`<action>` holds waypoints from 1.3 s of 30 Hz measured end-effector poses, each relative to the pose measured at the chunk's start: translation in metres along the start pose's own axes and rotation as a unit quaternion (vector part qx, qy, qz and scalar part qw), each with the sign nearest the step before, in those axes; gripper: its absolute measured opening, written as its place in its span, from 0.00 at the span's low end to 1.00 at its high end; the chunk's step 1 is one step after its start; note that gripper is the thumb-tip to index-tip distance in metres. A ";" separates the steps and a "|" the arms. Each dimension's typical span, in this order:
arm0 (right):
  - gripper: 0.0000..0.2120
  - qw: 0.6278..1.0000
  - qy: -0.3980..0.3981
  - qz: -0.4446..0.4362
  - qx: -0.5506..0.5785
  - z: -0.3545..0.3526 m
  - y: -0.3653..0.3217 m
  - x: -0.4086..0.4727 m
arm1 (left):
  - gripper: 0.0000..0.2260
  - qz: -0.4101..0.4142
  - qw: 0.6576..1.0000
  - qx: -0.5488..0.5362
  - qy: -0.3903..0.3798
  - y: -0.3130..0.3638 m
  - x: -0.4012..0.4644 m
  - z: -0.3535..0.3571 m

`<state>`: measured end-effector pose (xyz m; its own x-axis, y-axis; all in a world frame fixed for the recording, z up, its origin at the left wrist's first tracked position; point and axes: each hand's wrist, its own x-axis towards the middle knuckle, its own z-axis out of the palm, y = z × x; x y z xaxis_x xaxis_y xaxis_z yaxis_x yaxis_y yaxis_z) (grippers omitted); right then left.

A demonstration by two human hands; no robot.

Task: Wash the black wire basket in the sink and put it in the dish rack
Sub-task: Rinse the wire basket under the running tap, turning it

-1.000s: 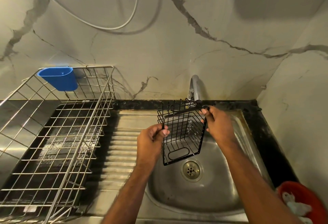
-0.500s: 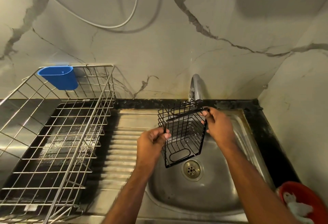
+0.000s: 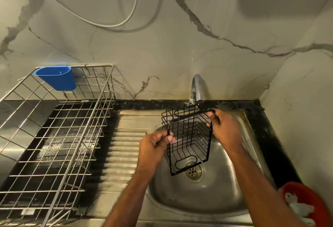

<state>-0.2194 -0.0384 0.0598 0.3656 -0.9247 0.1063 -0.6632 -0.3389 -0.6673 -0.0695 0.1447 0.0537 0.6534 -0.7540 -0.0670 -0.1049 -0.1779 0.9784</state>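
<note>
Pale marble-patterned wall (image 3: 180, 50) behind and to the right, dark veins across it, 1 white cable (image 3: 124, 23) looping down. Below, 1 black stone counter strip (image 3: 266, 129) framing 1 stainless steel sink (image 3: 201, 201) with a ribbed draining board on its left and 1 round drain (image 3: 193, 171) in the bowl. 1 curved chrome tap (image 3: 197, 87) at the back edge. 1 steel wire dish rack (image 3: 59, 136) standing left of the sink, with 1 blue plastic cup (image 3: 57, 77) hooked on its rear rim. 1 red plastic bowl (image 3: 310, 201) at the lower right, white bits inside. 1 black wire basket (image 3: 189, 140) held tilted above the sink bowl, just under the tap spout, open side toward the camera. Left hand (image 3: 155, 147) pinching the basket's left rim wire between thumb and fingers; right hand (image 3: 225, 127) curled round the upper right rim corner.
</note>
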 end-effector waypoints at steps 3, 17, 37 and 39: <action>0.14 1.000 -0.001 0.002 0.003 -0.002 -0.001 -0.001 | 0.07 0.001 1.000 -0.006 0.001 0.002 0.000 0.000; 0.12 1.000 -0.004 0.000 0.016 -0.005 0.002 -0.013 | 0.09 0.007 0.999 -0.045 -0.014 -0.001 -0.006 -0.009; 0.14 0.989 0.005 0.044 0.144 0.004 -0.002 -0.010 | 0.09 0.041 0.998 -0.034 -0.047 0.004 -0.009 -0.010; 0.13 0.988 0.007 0.049 0.143 0.007 -0.001 -0.009 | 0.09 0.042 0.997 -0.033 -0.053 0.002 -0.007 -0.010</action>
<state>-0.2177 -0.0289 0.0546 0.2986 -0.9536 0.0394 -0.4826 -0.1865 -0.8557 -0.0664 0.1557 0.0584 0.5607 -0.8280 -0.0004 -0.1041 -0.0711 0.9920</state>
